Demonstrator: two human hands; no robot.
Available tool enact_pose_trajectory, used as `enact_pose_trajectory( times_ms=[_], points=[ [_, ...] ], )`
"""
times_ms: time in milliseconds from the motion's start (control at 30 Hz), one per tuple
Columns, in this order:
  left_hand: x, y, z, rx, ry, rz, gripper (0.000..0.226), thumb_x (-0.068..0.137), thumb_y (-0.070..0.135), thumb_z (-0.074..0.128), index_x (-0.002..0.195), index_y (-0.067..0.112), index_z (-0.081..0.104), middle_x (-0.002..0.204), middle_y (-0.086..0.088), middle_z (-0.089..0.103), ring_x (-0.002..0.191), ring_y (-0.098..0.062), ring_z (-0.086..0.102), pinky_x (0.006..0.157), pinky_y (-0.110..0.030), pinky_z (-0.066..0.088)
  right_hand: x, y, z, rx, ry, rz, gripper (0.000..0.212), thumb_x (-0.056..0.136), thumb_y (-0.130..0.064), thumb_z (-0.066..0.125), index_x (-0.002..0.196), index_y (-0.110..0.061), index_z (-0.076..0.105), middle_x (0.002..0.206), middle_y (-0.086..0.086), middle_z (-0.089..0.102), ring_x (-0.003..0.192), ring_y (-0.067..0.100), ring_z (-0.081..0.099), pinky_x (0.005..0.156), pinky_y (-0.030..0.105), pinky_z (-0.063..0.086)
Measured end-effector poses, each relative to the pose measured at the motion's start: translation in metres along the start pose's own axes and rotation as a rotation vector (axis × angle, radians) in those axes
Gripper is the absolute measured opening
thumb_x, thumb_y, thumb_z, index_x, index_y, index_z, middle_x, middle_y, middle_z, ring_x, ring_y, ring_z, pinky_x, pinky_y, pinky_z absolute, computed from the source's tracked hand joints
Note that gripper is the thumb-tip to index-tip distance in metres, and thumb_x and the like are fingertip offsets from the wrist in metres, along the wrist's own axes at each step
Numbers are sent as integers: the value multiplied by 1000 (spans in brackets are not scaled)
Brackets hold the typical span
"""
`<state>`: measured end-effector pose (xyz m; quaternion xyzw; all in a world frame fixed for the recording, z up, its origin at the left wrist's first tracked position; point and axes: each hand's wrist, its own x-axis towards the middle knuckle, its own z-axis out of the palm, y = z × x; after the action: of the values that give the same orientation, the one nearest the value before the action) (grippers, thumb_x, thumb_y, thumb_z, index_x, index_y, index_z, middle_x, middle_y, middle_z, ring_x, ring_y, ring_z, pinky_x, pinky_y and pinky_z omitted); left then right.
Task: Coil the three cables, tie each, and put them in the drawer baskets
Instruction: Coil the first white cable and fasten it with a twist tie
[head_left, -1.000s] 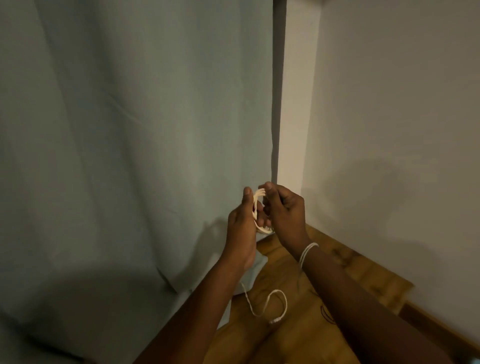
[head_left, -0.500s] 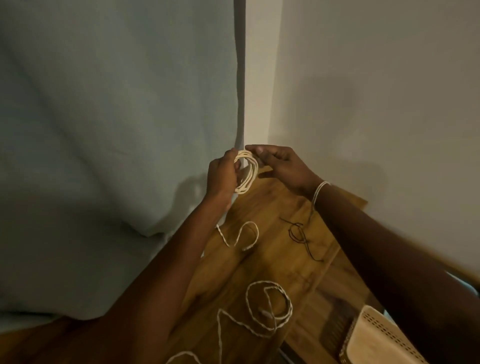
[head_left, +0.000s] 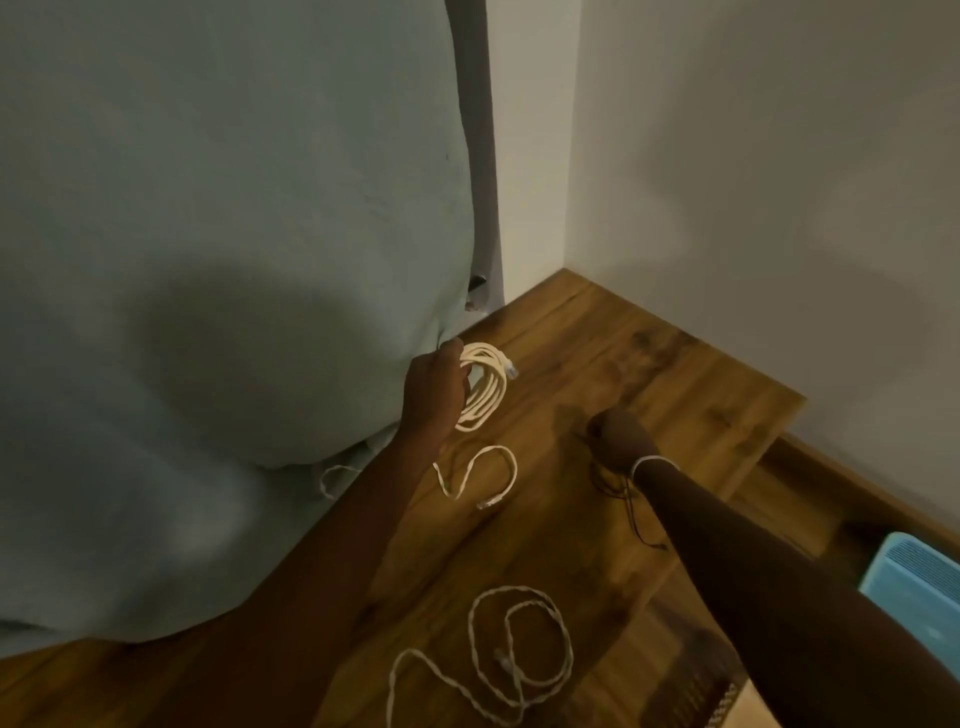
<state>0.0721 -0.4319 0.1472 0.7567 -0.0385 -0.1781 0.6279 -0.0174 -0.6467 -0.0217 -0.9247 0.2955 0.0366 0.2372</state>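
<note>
Near frame centre, left hand (head_left: 434, 392) gripping a white coil (head_left: 484, 385), loops bunched, plug end free at 2 o'clock. Right hand (head_left: 621, 431) down on the desk (head_left: 675, 374) at 3 o'clock over a thin black tie (head_left: 631, 512); whether open or pinching, cannot tell. Loose cable (head_left: 519, 654) sprawled at 6 o'clock. Coil likely light, springy; best pinched across all loops.

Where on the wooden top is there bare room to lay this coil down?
Bare wood lies at the far corner by the wall, beyond the coil in the left hand. It is crowded near the right hand on the black string and around the loose white cable.
</note>
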Motion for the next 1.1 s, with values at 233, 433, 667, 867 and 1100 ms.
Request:
enact_pose_trajectory(
  times_ms=[233,433,667,867,1100],
  points=[
    [5,-10,-2,16,54,-77,38,99,27,51,98,-8,66,86,-27,67,89,-40,65,68,-31,48,11,11,36,-32,35,100,31,101,-20,44,120,-11,67,125,13,63,114,29,62,97,38,49],
    [5,-16,-3,-8,71,-135,42,100,27,48,111,-10,61,117,-33,61,111,-44,59,75,-34,51,10,7,34,-34,27,74,30,101,-19,45,122,-5,61,128,16,60,119,31,57,100,38,44],
    [11,-7,-7,-13,60,-107,44,100,29,48,118,-9,60,120,-32,60,104,-44,62,76,-39,53,24,-4,-22,631,149,74,23,91,-21,59,72,-10,67,72,9,66,68,19,60,65,29,42],
    [4,2,-7,-60,-23,-90,48,100,30,47,124,-11,55,125,-36,56,118,-49,53,101,-50,45,10,-17,-78,973,-49,118,17,100,-23,52,91,-12,62,81,7,65,75,22,59,71,34,47],
    [0,17,-20,-99,-34,-101,35,100,34,47,78,9,60,61,-3,51,47,-10,45,49,-21,38,-26,-69,-97,941,-106,-75,23,100,-22,54,98,-2,63,82,12,61,75,23,59,72,36,57]
  ],
)
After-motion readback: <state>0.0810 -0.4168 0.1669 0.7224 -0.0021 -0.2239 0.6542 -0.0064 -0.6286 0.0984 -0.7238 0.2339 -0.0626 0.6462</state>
